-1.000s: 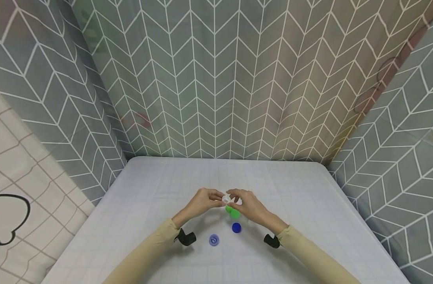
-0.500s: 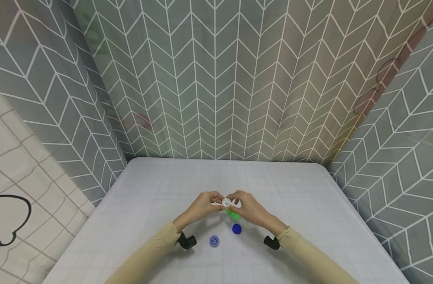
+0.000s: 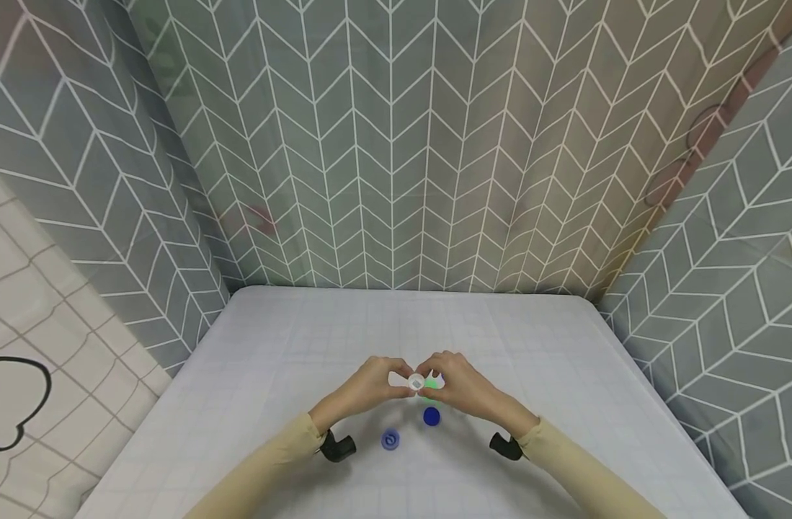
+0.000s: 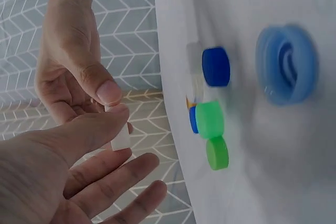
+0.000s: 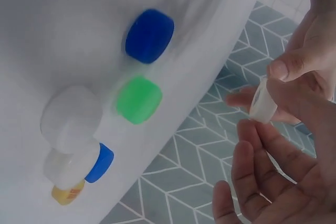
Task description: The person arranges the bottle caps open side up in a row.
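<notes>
A small white bottle cap [image 3: 416, 382] is held up above the table between both hands, its round face turned to the head camera. My left hand [image 3: 371, 386] pinches it from the left with thumb and fingers. From the right, my right hand [image 3: 459, 385] pinches the opposite edge. In the right wrist view the white cap [image 5: 264, 103] shows side-on between the thumbs and fingers. A green cap [image 3: 431, 389] lies just behind the right fingers in the head view, partly covered. Closer to me are a dark blue cap [image 3: 431, 416] and a light blue cap [image 3: 390, 439], whose ringed inside faces up.
The right wrist view shows two white caps [image 5: 71, 119], a blue cap [image 5: 101, 163] and a yellow cap [image 5: 67, 192] grouped on the white tabletop [image 3: 292, 324]. A second green cap [image 4: 217, 153] appears in the left wrist view. Patterned curtains [image 3: 396, 180] stand around the table.
Both hands have come down slightly toward me with the white cap. The cap has turned so its round face shows more fully. The caps on the table lie as before.
</notes>
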Tool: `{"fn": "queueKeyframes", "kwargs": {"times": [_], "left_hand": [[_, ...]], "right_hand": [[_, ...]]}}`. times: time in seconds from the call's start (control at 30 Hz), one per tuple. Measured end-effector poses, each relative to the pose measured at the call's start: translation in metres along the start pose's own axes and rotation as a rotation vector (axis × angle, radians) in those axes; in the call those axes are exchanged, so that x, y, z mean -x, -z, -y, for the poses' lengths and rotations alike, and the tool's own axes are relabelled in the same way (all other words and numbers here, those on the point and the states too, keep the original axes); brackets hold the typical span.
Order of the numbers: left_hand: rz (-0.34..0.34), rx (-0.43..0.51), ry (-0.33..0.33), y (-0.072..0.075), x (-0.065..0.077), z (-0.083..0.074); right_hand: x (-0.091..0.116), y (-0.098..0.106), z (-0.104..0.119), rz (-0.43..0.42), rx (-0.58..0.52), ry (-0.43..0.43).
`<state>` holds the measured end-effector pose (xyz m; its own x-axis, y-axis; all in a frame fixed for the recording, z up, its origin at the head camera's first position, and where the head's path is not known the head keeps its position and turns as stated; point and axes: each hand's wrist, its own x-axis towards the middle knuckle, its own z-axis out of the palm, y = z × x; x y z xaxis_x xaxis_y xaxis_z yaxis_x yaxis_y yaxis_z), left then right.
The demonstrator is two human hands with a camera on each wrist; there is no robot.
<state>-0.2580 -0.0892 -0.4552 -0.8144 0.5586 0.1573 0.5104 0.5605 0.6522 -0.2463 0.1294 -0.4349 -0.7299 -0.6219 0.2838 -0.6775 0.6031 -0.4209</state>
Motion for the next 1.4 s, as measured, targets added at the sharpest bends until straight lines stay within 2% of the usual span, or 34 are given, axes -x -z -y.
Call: {"fn": "queueKeyframes", "kwargs": {"times": [0.17, 0.33, 0.53, 0.87, 1.1, 1.4], "left_hand": [[0.009, -0.123, -0.003, -0.008, 0.004, -0.005], [0.04, -0.153, 0.002, -0.019, 0.009, -0.004], [0.05, -0.211, -0.031, -0.031, 0.011, -0.001], [0.116, -0.337, -0.039, -0.039, 0.017, 0.0], [0.188, -0.337, 0.003, -0.041, 0.022, 0.0], [0.186, -0.331, 0.01, -0.042, 0.024, 0.004]], "right_hand": [[0.011, -0.002, 0.005, 0.037, 0.062, -0.031], [0.02, -0.01, 0.004, 0.067, 0.109, -0.031], [0.025, -0.017, 0.002, 0.082, 0.154, -0.012], [0.03, -0.033, 0.002, 0.139, 0.151, 0.003], [0.03, -0.04, 0.004, 0.16, 0.166, 0.029], [0.027, -0.043, 0.006, 0.196, 0.172, 0.004]]}}
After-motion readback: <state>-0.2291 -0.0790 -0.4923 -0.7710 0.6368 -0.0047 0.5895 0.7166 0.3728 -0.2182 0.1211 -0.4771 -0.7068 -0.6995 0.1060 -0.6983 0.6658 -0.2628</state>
